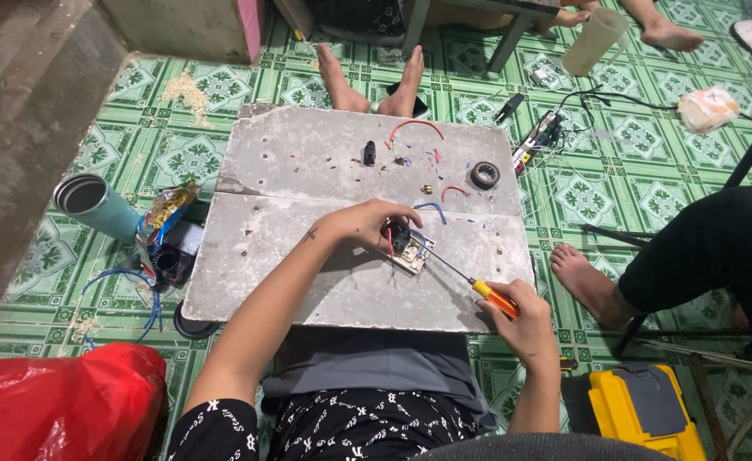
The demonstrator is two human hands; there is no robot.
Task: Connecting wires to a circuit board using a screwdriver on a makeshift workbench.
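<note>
One screwdriver (478, 290), two hands, one socket (410, 249)

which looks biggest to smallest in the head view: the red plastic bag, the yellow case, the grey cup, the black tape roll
1. red plastic bag, partly cut off by the frame edge
2. yellow case
3. grey cup
4. black tape roll

The bag and case lie nearer the camera, so their lead may be partly nearness.

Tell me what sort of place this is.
Probably a home floor used as a makeshift electrical workspace: green patterned floor tiles, a low grey board as a bench, barefoot people around it. The left hand steadies a switch module; the right hand holds a screwdriver.
</note>
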